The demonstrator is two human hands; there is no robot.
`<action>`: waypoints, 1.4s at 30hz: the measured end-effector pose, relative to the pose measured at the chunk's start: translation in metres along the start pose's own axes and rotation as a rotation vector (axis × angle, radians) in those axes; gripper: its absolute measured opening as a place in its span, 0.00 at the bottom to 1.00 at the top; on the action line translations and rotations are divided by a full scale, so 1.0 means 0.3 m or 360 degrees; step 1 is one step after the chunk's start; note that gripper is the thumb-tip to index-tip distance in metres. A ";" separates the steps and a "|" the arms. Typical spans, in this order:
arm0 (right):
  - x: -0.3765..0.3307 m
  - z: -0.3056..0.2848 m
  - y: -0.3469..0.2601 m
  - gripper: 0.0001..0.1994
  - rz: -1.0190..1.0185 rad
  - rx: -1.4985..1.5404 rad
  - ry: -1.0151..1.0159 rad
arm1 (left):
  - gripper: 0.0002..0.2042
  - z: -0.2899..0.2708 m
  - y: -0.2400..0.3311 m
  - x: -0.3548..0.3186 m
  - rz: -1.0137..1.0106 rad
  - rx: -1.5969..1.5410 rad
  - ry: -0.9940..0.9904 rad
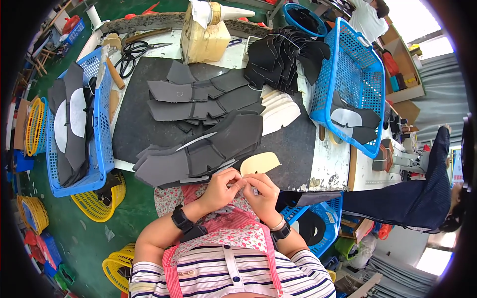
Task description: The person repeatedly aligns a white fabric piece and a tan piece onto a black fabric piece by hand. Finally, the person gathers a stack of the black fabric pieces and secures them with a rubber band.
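Note:
My left hand (pixel 223 187) and my right hand (pixel 262 194) meet at the table's near edge, fingers closed in a pinch. At their fingertips is a curved cream shoe-upper piece (pixel 261 162), its near edge hidden by the fingers. Just beyond my left hand lies a stack of dark grey fabric shoe uppers (pixel 198 156). Farther back are more grey uppers (pixel 181 109) in overlapping rows. To their right sit a fan of cream pieces (pixel 279 110) and a tied bundle of black pieces (pixel 273 57).
A black mat (pixel 288 149) covers the tabletop. Blue baskets with cut pieces flank it, one at left (pixel 103 149) and one at right (pixel 323 107). Black scissors (pixel 130 57) and a yellowish block (pixel 208 42) lie at the back. Another person's dark sleeve (pixel 397 203) is at right.

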State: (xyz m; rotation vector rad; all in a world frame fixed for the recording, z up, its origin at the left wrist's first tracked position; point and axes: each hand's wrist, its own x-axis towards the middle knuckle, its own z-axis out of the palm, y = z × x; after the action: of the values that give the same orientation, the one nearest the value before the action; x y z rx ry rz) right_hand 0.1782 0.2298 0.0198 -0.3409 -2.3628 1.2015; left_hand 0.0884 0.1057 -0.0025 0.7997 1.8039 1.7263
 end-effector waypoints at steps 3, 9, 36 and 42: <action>0.007 -0.013 0.001 0.08 0.0113 0.0113 -0.0051 | 0.03 -0.005 0.010 0.001 -0.0063 -0.0086 0.0029; 0.033 -0.037 0.026 0.07 0.0070 0.0260 -0.0235 | 0.04 0.010 -0.018 0.004 0.0039 0.0000 0.0111; -0.101 -0.294 0.100 0.09 0.0208 -0.0029 -0.0293 | 0.08 -0.058 0.036 -0.014 -0.0239 -0.0175 -0.0395; -0.020 -0.164 0.052 0.10 0.0127 0.0070 -0.0633 | 0.10 0.025 0.066 0.015 0.0006 -0.0340 -0.0588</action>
State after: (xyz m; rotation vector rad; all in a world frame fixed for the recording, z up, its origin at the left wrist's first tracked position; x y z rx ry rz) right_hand 0.2084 0.2706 0.0305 -0.1963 -2.6711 1.4704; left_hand 0.0919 0.1147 0.0170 0.9569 1.3508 1.6138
